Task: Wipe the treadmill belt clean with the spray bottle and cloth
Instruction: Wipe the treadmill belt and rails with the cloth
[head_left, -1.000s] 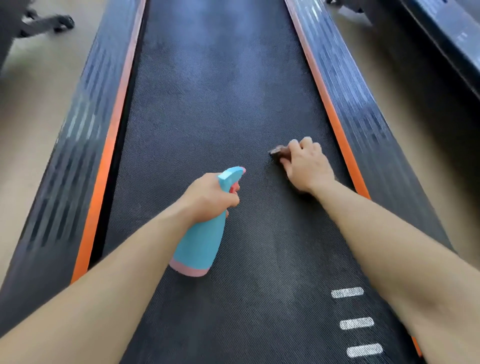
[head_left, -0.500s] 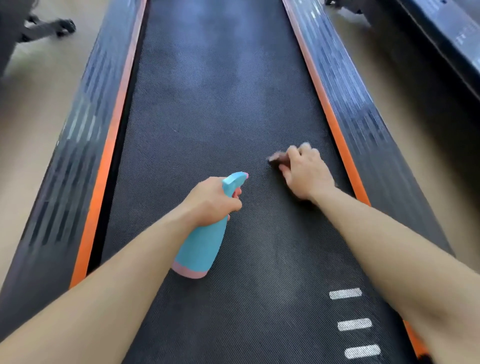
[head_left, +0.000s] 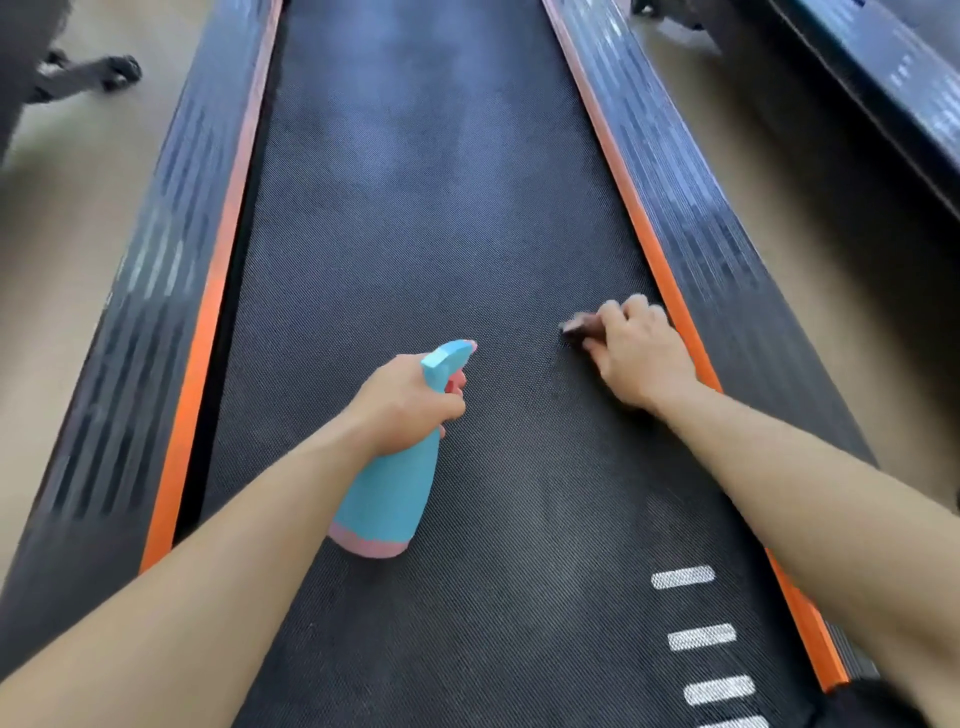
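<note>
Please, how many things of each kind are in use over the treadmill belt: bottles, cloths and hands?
Spray bottle: 1
Cloth: 1
Hands: 2 (left hand, right hand)
Total: 4

The dark, finely textured treadmill belt (head_left: 415, 249) runs between two orange strips (head_left: 218, 291), each bordered by a black ribbed side rail (head_left: 691, 208). A dark cloth (head_left: 576, 328) lies on the belt near the right strip, under the right hand (head_left: 636, 358). White dashes (head_left: 683, 577) mark the belt's near right part.
</note>
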